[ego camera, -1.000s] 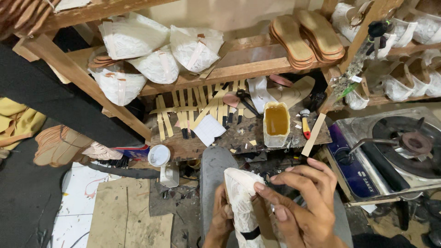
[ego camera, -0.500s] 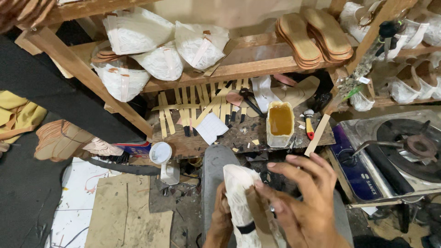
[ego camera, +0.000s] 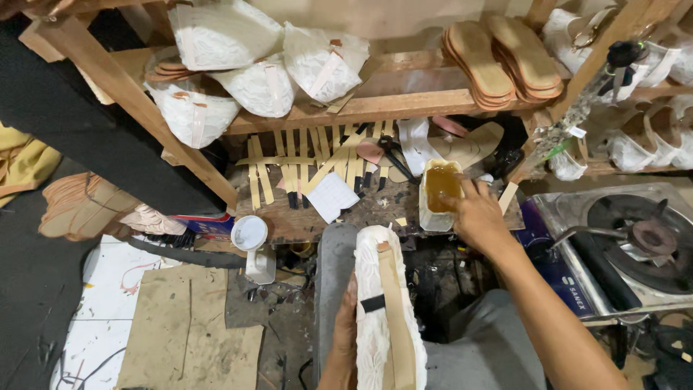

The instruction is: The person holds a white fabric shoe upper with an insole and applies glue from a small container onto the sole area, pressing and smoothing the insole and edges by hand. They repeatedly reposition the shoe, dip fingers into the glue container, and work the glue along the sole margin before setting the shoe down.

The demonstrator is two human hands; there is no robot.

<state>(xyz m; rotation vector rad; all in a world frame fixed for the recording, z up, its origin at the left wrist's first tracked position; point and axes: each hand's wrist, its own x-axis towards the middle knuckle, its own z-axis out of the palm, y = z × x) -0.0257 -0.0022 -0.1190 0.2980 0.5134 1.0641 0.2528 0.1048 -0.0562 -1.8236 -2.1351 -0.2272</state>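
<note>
Cluttered wooden shelving fills the background of this workshop, and below it sits a stained, crowded worktop where the landmark is a small white tub of amber glue. Right hand is at that tub now, fingers curled down at its right rim; whether they pinch a brush or anything else I cannot tell from here. Left hand is below the tub, over the lap, fingers wrapped round the side of a white lace shoe upper on its form, gripping it sole-side up. A tan insole strip already lies along that sole with a dark band across it, so the fitting looks part done, I'd judge; no wet glue shows on it yet, and no outer sole is on. Left of the tub lie a white paper square and rows of tan straps; far left and lower, a round white lid. Right of the tub, a gas stove hems things in. Room is tight at the tub; the freest space is down by the lap.
</note>
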